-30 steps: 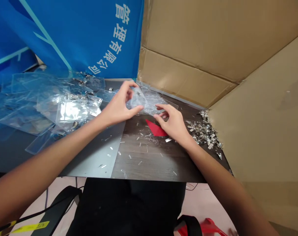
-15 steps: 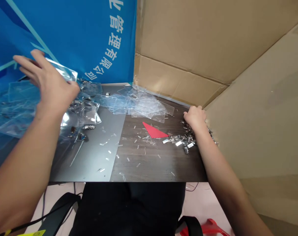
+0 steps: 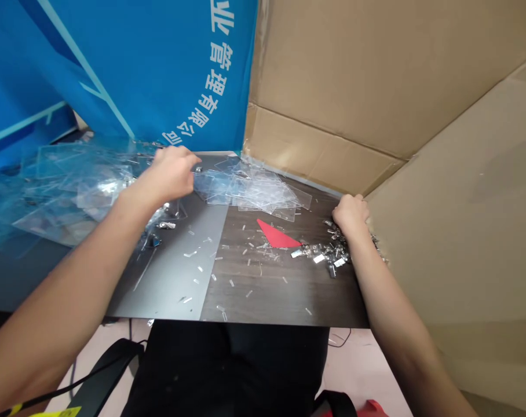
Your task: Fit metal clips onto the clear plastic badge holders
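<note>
Near edge of the dark wood-grain tabletop (image 3: 289, 304): short clear plastic strips (image 3: 230, 282) lay scattered across it and across the grey sheet (image 3: 167, 278) covering its left part. A loose metal clip (image 3: 167, 225) sat on that sheet, just beside the left forearm (image 3: 72, 260).

Mid-table, a red triangular piece (image 3: 277, 234) lay flat, just left of a spread of metal badge clips (image 3: 328, 252) running toward the right edge. The right hand (image 3: 351, 213) was curled and touching the far side of that spread; its fingertips were hidden, so a grasp could not be confirmed. The left hand (image 3: 171, 174) was curled, fingers bent down near the far edge, beside a fan of clear plastic badge holders (image 3: 263, 194). Whether it pinched anything could not be told.

Farther left lay a larger heap of holders (image 3: 80, 185). A cardboard wall (image 3: 376, 75) stood behind the right side, and a blue banner (image 3: 115, 58) with white characters behind the left.

Risks: a sweep of the forearm could drag strips off the near edge; pressure on the clips could push them under the cardboard; the slick, overlapping holders could slide apart if pulled.
</note>
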{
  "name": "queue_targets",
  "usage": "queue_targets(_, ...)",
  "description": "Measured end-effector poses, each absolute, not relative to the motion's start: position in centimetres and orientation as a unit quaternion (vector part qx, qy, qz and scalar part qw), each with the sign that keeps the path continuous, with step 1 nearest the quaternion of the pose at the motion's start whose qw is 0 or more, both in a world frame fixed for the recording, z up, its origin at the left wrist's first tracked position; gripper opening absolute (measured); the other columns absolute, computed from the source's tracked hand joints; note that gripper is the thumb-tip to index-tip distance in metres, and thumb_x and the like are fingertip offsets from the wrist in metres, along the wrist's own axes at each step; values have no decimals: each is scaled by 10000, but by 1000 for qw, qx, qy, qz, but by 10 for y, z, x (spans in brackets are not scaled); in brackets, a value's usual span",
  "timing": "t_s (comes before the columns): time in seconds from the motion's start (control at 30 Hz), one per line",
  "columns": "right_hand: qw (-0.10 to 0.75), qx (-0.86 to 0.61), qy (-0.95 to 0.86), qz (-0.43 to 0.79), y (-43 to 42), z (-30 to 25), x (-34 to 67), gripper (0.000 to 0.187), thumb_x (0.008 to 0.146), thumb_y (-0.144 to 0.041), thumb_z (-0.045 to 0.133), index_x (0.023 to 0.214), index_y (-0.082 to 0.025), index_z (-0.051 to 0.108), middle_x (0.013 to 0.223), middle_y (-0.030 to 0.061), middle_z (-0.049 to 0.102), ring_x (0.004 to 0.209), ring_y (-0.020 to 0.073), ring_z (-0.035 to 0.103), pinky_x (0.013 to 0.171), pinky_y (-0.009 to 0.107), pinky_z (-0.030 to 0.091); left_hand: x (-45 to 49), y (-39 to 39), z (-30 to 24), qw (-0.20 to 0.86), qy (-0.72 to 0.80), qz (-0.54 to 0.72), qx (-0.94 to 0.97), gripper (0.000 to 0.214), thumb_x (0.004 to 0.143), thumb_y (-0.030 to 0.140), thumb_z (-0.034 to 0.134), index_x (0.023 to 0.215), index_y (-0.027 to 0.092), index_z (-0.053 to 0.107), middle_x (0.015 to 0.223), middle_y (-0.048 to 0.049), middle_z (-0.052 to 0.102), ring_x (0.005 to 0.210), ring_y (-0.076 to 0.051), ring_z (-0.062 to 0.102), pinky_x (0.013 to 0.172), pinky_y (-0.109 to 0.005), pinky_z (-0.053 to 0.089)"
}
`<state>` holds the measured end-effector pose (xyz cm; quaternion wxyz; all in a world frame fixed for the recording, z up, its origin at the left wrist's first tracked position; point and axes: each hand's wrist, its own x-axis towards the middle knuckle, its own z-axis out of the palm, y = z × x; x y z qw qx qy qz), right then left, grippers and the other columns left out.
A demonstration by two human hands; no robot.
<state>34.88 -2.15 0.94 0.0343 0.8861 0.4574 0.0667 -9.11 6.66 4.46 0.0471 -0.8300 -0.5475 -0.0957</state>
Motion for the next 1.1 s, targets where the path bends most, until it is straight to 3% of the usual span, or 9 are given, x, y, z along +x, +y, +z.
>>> queue_targets(0.17,22,899,436,37,-22,14,346,430,1031,-88,573,1418,-16,747,1402,349,657,1336,397,687,1022,439,592,-86,81,20,21,-514,11,-857,734,834,190,531,1547,129,694,1546,-218,701,1516,-443,558,1285,-610,353)
queue_targets(0.33,18,900,435,30,-23,17,342,435,1044,-141,582,1432,-18,735,1416,335,650,1325,404,693,1016,445,588,-95,86,18,44,-538,11,-841,706,884,231,520,1565,132,677,1519,-247,693,1402,-455,645,1181,-558,458)
queue_targets(0.57,1,900,436,19,-25,20,336,404,1070,-215,629,1397,-12,753,1428,350,644,1352,424,691,1049,470,578,-100,75,42,85,-587,38,-805,406,940,333,562,1154,152,856,1321,-224,801,1286,-422,709,1085,-479,511)
queue_targets(0.7,-4,902,432,18,-25,20,335,405,1078,-241,646,1403,-26,755,1438,338,649,1373,429,692,1050,468,587,-110,74,50,80,-625,49,-775,360,904,356,618,1086,157,857,1217,-229,837,1215,-435,744,1012,-474,540)
queue_targets(0.9,-6,900,435,25,-24,19,336,392,1078,-255,650,1392,-54,772,1414,326,666,1341,419,716,1032,471,602,-114,72,55,53,-679,53,-731,365,870,374,676,1112,151,834,1338,-258,789,1319,-477,684,1058,-509,535)
queue_targets(1.1,-8,900,434,27,-25,19,335,392,1077,-249,654,1396,-55,772,1408,329,670,1347,425,718,1039,487,611,-96,61,44,77,-639,36,-764,662,793,259,708,1436,100,714,1509,-318,633,1409,-508,592,1126,-596,493)
